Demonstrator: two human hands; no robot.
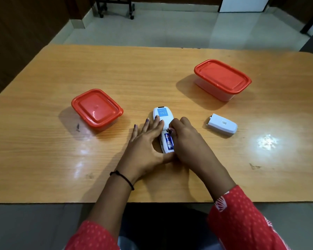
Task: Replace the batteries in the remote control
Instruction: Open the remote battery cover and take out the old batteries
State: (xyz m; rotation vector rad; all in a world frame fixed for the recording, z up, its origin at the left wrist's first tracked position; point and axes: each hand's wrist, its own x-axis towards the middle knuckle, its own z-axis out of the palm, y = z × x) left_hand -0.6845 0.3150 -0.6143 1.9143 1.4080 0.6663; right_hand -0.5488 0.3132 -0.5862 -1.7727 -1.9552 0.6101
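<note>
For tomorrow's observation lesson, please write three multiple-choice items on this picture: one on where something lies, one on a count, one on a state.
1. Where does the detached battery cover lie?
A. On the table, right of the remote
B. On a box lid
C. In the left hand

2. How many boxes with red lids stand on the table?
A. One
B. Two
C. Three

3. What state is the remote's battery bay in?
A. Closed by its cover
B. Open, with a battery showing
C. Open and bare

Answers:
1. A: the cover rests on bare wood, apart from the remote.
2. B: one box sits left, another far right.
3. B: a blue battery shows between the left hand and right hand.
</note>
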